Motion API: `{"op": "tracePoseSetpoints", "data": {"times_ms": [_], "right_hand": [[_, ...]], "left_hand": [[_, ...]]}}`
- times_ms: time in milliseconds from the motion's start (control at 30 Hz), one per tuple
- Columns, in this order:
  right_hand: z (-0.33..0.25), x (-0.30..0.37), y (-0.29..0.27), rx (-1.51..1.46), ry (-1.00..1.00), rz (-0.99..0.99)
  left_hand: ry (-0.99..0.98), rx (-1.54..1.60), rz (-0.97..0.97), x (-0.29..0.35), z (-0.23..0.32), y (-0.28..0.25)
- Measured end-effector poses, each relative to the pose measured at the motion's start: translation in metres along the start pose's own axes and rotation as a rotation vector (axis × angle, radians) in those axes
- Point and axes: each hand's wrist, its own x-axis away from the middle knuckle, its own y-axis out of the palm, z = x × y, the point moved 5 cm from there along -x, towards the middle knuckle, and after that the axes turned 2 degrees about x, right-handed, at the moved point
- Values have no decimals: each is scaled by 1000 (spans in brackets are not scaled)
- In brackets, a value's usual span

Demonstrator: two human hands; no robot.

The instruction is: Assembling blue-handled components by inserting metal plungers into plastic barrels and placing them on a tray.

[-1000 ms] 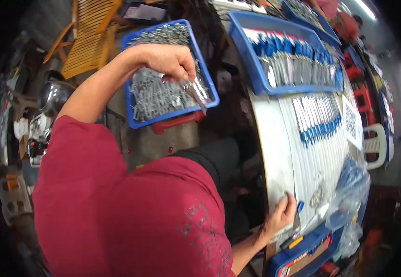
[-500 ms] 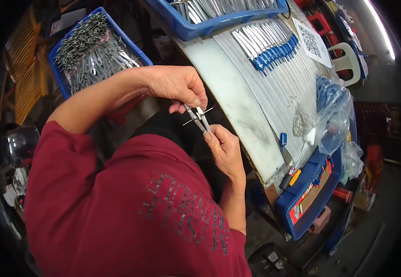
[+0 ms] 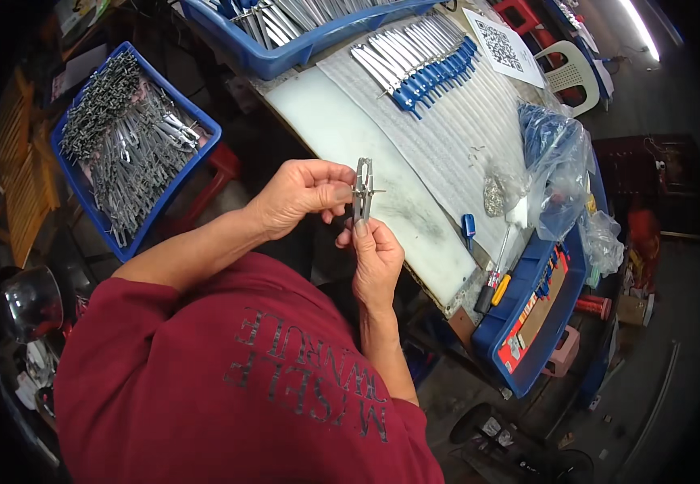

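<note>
Upright in front of me stands a slim metal plier-like part (image 3: pixel 364 179) with two arms and a thin cross pin through its middle. My right hand (image 3: pixel 378 262) pinches its lower end between thumb and fingers. On the left side of it, my left hand (image 3: pixel 302 198) is closed, thumb and forefinger at the pin's near end; the exact contact is partly hidden. The part is seen against the edge of the white work board (image 3: pixel 414 218). Farther off, a row of metal tools with blue handles (image 3: pixel 427 87) lies on a ribbed foam sheet (image 3: pixel 439 153).
A blue crate (image 3: pixel 66 165) full of metal parts is at left; another blue tray (image 3: pixel 281 60) of metal strips tops the table. At right are a screwdriver (image 3: pixel 495 274), a yellow-handled tool (image 3: pixel 502 289), a plastic bag (image 3: pixel 560 161), a blue bin (image 3: pixel 531 375) and a pale plastic chair (image 3: pixel 572 77).
Both hands have shifted with the metal part, which has turned from slanted to upright. My left hand has swung from above the part to its left side. The whole view has shifted.
</note>
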Motion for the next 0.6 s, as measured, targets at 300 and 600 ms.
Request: {"op": "tracePoseSetpoints", "data": {"times_ms": [300,600], "right_hand": [[-11,6,5,151,-82,77],[-13,7,3,191,-64,16]], "left_hand": [[41,-47,-1,2,-9,13],[63,-13,-72,3,2,21]]}}
